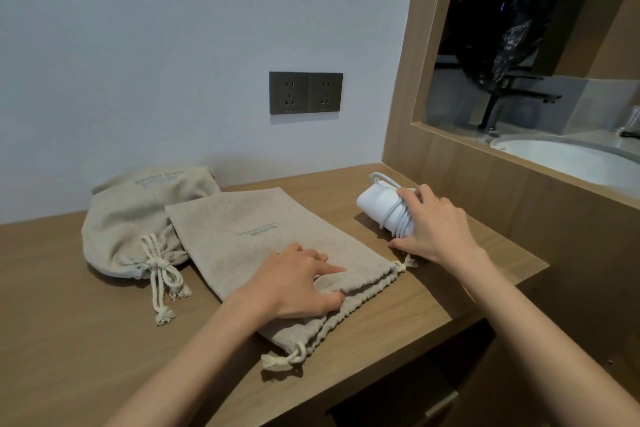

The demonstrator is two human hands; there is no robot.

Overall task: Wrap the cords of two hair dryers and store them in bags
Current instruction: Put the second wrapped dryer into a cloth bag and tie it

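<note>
Hair dryer (375, 206) (right hand (433, 222) gripping) lies lengthwise left-right; left hand (294, 284) pinches bag (263, 229)

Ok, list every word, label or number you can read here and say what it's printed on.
Nothing here can be read for certain.
Flat bag: two lines of grey-blue print, upside down to the camera, too blurred to read.
Tied bag: similar two-line print near its far end, too blurred to read.
Socket plate: a tiny mark under each socket, too small to read.
Hair dryer: no print visible.
</note>
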